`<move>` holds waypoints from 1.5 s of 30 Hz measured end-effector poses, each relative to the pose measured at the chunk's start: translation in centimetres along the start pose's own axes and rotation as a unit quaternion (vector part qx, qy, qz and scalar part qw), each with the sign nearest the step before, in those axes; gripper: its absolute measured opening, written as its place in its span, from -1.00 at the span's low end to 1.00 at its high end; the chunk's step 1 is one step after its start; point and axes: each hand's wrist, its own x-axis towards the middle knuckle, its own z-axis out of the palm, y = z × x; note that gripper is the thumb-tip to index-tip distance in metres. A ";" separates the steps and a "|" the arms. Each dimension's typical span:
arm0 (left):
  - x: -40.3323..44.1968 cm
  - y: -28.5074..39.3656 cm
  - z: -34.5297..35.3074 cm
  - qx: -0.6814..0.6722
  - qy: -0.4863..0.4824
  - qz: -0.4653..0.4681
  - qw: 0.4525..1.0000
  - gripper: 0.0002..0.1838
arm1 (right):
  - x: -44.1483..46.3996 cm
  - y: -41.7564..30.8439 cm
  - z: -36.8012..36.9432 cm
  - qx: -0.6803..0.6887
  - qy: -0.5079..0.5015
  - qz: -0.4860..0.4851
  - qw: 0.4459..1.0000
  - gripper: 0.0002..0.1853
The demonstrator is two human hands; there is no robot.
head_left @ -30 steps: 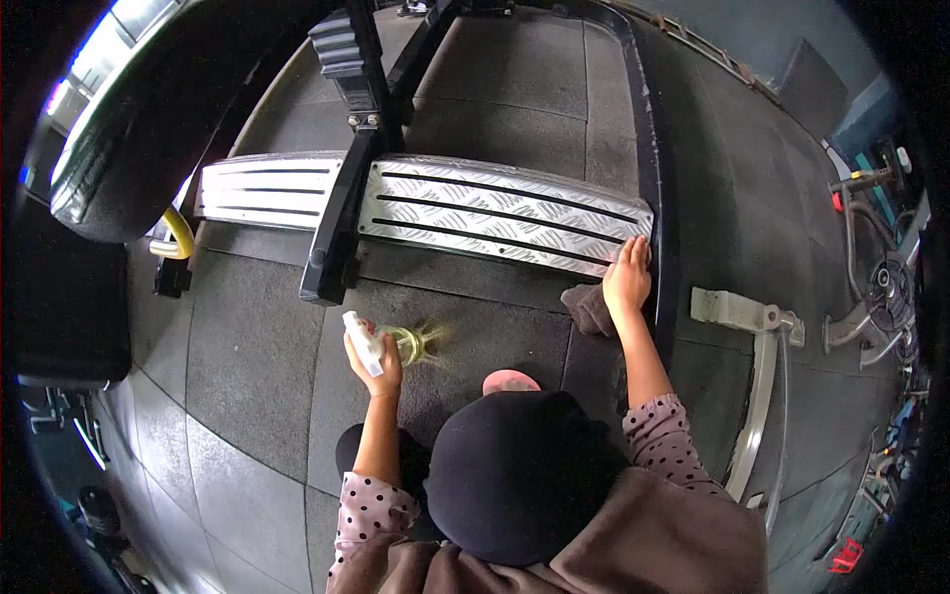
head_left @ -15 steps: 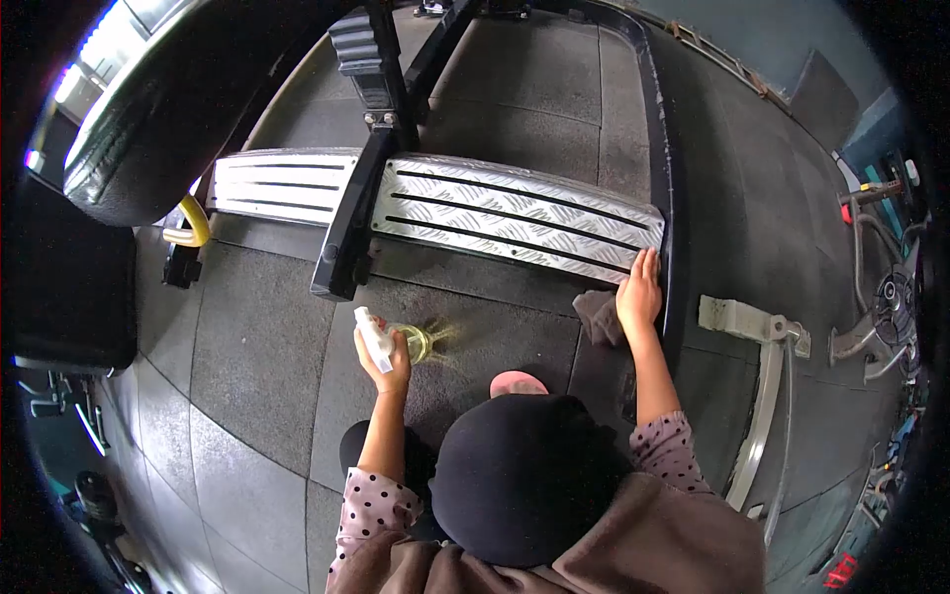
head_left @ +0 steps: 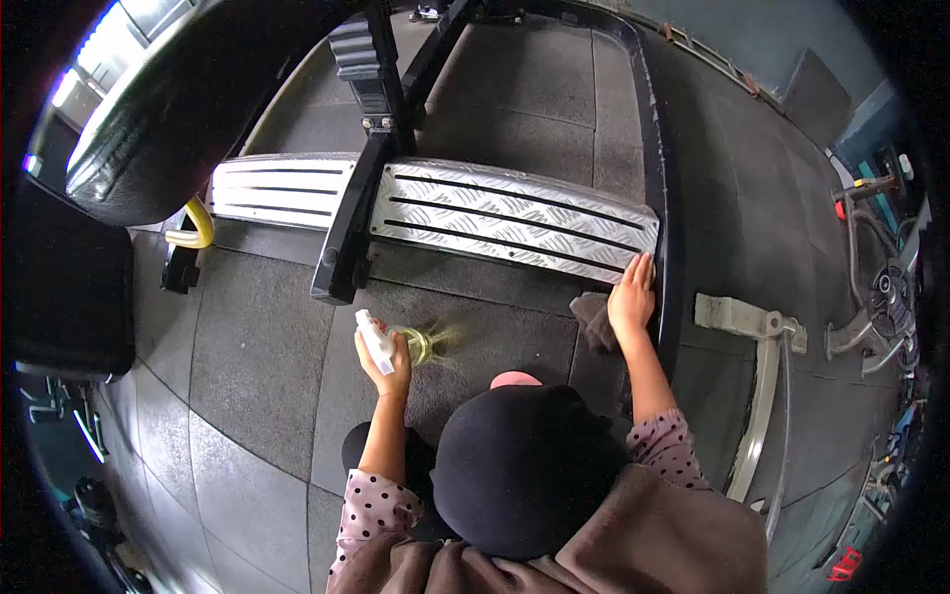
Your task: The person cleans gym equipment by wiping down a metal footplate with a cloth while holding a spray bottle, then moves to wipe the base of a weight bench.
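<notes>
My left hand [head_left: 386, 366] is wrapped round a spray bottle [head_left: 379, 342] with a white trigger head and a clear body of yellowish liquid. The bottle is above the dark floor, its nozzle towards the upper left. At the right end of the silver tread-patterned footplate [head_left: 515, 220], my right hand [head_left: 631, 302] lies with its fingers stretched out over the lower corner. A crumpled dark grey-brown cloth [head_left: 594, 320] is just left of my right palm. Whether hand and cloth touch, I cannot tell.
A black frame bar [head_left: 344, 223] separates the footplate from a second silver plate [head_left: 284, 188]. The black curved frame [head_left: 665, 168] runs along the right. A black pad [head_left: 148, 129] juts in at upper left, above a yellow handle [head_left: 198, 226]. A pale metal stand [head_left: 747, 322] is at right.
My right hand has slid slightly left along the footplate's edge. My left hand and the spray bottle stay almost in place. The whole view has shifted a little.
</notes>
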 end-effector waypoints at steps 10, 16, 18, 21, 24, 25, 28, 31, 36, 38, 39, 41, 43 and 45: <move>0.0 -0.3 -0.1 0.017 -0.017 0.019 1.000 -0.55 | -2.0 -0.6 -2.4 -0.015 -0.050 -0.001 0.999 -0.18; -0.1 -0.5 0.1 -0.008 -0.003 0.007 1.000 -0.55 | -1.4 -1.2 -1.7 -0.006 -0.054 0.038 0.998 -0.24; 0.0 0.2 0.0 -0.008 -0.006 0.018 1.000 -0.55 | 0.0 -0.7 -1.1 0.016 -0.010 0.022 1.000 -0.27; -0.1 -0.4 0.0 -0.016 -0.002 0.022 1.000 -0.54 | 0.8 -0.5 -1.1 0.006 -0.004 0.025 1.000 -0.29; -0.1 0.1 0.1 0.000 0.003 -0.002 1.000 -0.54 | -1.4 -0.2 -1.4 -0.001 -0.021 -0.007 1.000 -0.25; 0.0 0.1 0.3 0.000 0.003 0.004 1.000 -0.55 | -2.6 -0.3 -1.7 -0.003 -0.045 -0.015 0.999 -0.24; 0.0 -0.2 0.2 0.004 0.004 0.018 1.000 -0.57 | -3.4 -0.4 -1.8 0.004 -0.054 -0.020 0.998 -0.25; 0.0 -0.1 -0.1 0.042 -0.003 0.035 0.999 -0.57 | -3.1 -1.2 -1.0 0.020 -0.011 -0.003 1.000 -0.30; -0.1 -0.3 0.2 0.007 0.010 0.021 1.000 -0.60 | -2.3 -4.2 -0.4 0.067 0.016 -0.139 0.988 -0.41; 0.0 -0.1 0.2 0.021 0.005 0.034 0.999 -0.60 | -1.5 -7.5 0.2 0.051 0.049 -0.192 0.979 -0.41; 0.1 0.0 0.1 0.029 0.003 0.040 0.999 -0.60 | -0.7 -8.7 0.8 0.041 0.065 -0.221 0.972 -0.41; 0.1 -0.1 0.0 0.017 0.000 0.037 0.999 -0.59 | 0.6 -10.7 0.8 0.031 0.047 -0.235 0.970 -0.44; 0.0 0.0 0.1 0.005 0.000 0.031 1.000 -0.58 | 1.1 -11.0 0.7 0.026 0.061 -0.254 0.965 -0.42; 0.0 0.2 0.1 -0.005 0.001 0.026 1.000 -0.58 | 0.8 -10.0 -0.2 0.040 0.033 -0.266 0.963 -0.38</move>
